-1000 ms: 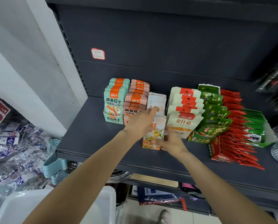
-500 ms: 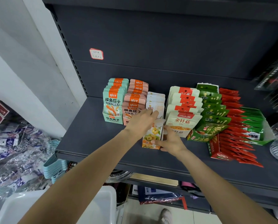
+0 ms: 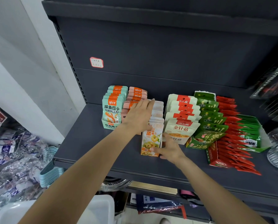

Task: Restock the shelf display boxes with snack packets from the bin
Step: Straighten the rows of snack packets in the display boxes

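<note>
Nearest us, the white bin (image 3: 101, 209) sits below the dark shelf (image 3: 90, 143). Our right hand (image 3: 170, 149) grips the front of the orange display box (image 3: 151, 143). Farther in, our left hand (image 3: 138, 115) lies flat, fingers straight, on its white snack packets (image 3: 158, 110).

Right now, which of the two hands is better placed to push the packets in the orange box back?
Probably the left hand: it lies flat over the packets in the orange box, fingers reaching toward the back. The right hand is low, steadying the box's front corner.
</note>
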{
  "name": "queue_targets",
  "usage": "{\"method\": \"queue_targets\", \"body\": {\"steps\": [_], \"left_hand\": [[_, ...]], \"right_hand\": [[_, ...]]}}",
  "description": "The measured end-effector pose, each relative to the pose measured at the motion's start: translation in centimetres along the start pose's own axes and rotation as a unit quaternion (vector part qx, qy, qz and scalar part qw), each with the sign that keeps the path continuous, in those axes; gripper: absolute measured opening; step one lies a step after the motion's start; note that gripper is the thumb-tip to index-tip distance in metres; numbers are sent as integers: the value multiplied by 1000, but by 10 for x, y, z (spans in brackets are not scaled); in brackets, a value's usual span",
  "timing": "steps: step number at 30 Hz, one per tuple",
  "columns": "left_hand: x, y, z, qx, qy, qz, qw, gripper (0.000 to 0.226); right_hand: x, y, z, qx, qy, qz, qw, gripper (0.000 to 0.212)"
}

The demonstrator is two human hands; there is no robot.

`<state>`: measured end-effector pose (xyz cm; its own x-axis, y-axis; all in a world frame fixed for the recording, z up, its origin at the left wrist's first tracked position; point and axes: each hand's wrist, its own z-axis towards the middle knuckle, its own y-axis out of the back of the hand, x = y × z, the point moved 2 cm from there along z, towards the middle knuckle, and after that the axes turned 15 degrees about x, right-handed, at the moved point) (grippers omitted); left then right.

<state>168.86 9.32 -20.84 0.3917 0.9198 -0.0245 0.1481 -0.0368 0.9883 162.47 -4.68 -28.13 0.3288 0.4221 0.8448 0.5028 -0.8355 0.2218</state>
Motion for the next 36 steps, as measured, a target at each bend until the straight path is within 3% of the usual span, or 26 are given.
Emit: {"method": "queue_targets", "body": {"steps": [7,11,17,19,24,29,33,36], "left_hand": [[6,3,12,42,-19,-56,997,95],[4,7,3,27,-37,-61,997,88],[1,4,-25,61,-122,-21,990,52],[-3,2,-33,87,-140,-49,985,53],[-1,-4,-43,128,-97,-114,980,72],[-10,-9,-45,88,-84,-121,985,83],[-19,-15,-44,47,-85,-22,995,71],[-17,-19,-43,36,-87,-51,994,60]], "right_hand": [[1,1,2,-1,-10,-3,1000,67],[0,0,2,-4,-13,-2,1000,67],[0,0,2,-15,-8,12,1000,62],[-2,-1,3,-24,-8,6,1000,61],[-7,-3,7,-32,-17,13,999,61],[-12,-5,8,-42,-16,10,999,68],[-10,-4,7,-42,-13,-4,999,63],[-8,-3,7,-41,-16,-10,999,59]]}}
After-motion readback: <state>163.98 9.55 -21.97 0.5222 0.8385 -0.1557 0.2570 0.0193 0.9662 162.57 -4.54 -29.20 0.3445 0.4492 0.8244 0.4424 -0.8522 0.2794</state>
